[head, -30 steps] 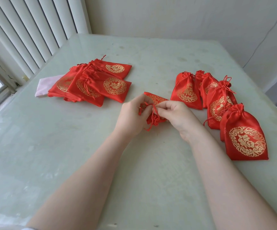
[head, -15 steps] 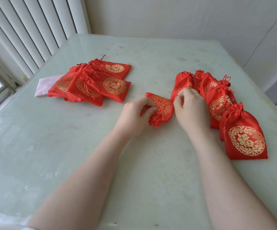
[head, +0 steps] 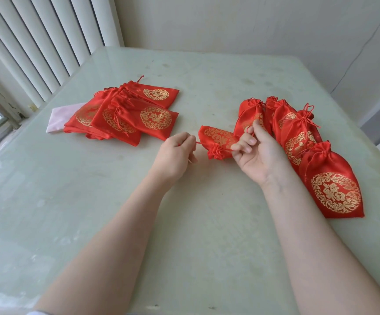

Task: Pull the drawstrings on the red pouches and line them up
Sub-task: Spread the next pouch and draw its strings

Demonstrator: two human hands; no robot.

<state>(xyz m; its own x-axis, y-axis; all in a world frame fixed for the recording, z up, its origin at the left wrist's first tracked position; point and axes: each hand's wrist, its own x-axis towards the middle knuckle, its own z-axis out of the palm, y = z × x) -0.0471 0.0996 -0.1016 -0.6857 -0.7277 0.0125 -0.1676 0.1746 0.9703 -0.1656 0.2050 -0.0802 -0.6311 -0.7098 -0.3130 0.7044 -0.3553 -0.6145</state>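
The counter (head: 207,223) takes up nearly everything in front of me, so I have room to pull sideways without dragging cloth across anything. The pouch I am cinching (head: 218,142) is my landmark. To its left lies the heap of flat, still-open pouches (head: 125,117), partly covering a pale pink cloth (head: 59,115). To its right runs the row of finished pouches (head: 298,137), mouths gathered, with the nearest one (head: 334,192) lying closest to my right arm.

The pouch itself rests on the counter between my hands, mouth toward me and already bunched into a ruffle. My left hand (head: 175,153) sits just left of it, fingers (head: 188,138) pinching the left drawstring (head: 198,143), which runs taut to the ruffle. My right hand (head: 259,153) is just right of it, palm turned up, fingers (head: 241,144) curled round the cord on that side; the cord there is mostly hidden, so I cannot tell how much slack remains.

To do this well, I judge I should pull both cords level and in opposite directions with even force, so the gathers close evenly and the pouch does not slide. Once the mouth feels snug I would stop, since thin cord could snap or pucker the satin. Then the pouch belongs at the left end of the row, just beside its neighbour.
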